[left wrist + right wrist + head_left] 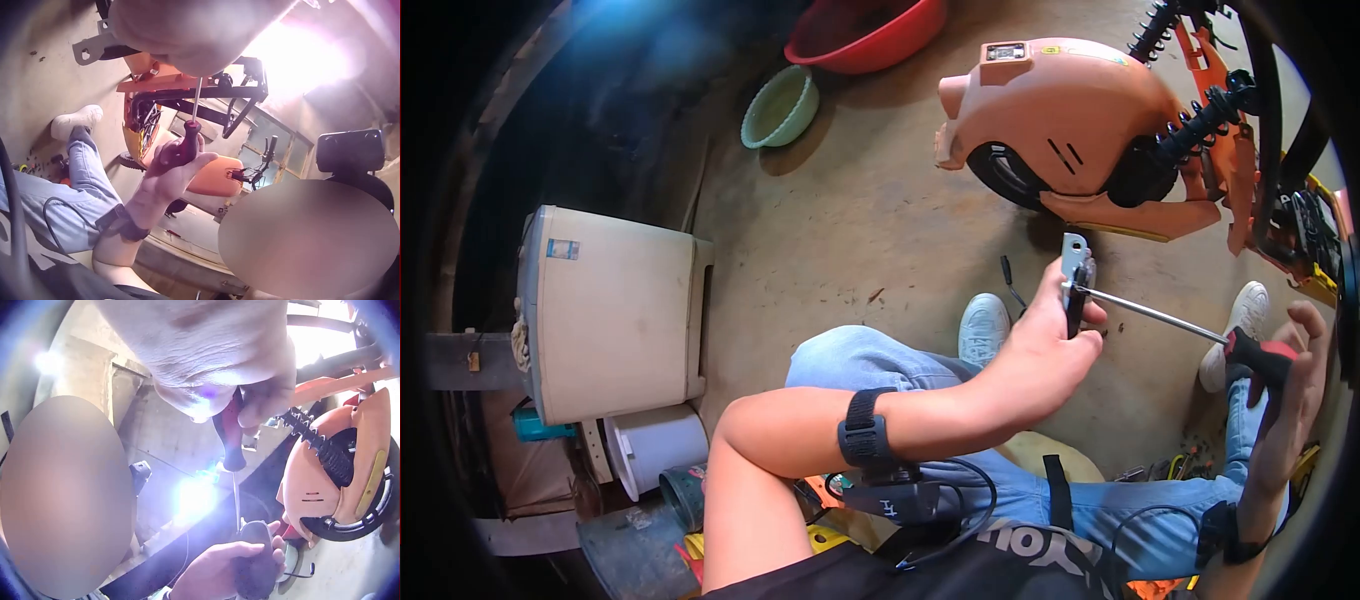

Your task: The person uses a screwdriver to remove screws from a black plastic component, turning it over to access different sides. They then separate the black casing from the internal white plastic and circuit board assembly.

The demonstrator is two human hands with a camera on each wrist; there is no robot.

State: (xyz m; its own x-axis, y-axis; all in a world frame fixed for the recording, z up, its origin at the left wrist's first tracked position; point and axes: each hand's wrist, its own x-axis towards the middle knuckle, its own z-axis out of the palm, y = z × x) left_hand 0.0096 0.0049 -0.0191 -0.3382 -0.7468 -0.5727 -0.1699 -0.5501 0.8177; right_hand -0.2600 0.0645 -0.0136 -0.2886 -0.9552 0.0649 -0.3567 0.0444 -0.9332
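My left hand (1040, 350) grips a small dark part with a rounded back (255, 559) and a flat metal bracket (1074, 246) with a hole. A black cable with a plug end (1007, 272) hangs beside it. My right hand (1303, 375) holds a screwdriver (1165, 318) by its red and black handle, fingers around the grip in the left wrist view. Its long metal shaft points across to the part, the tip right at the part's side. In the right wrist view, the screwdriver handle (230, 434) comes out below the right hand's fingers.
An orange vehicle's wheel cover (1070, 120) and black coil spring (1205, 125) stand ahead on the right. Red (870, 50) and pale green (750, 128) basins sit on the floor. To the left is a white box-shaped appliance (615, 310). Tools (1170, 468) lie near the right leg.
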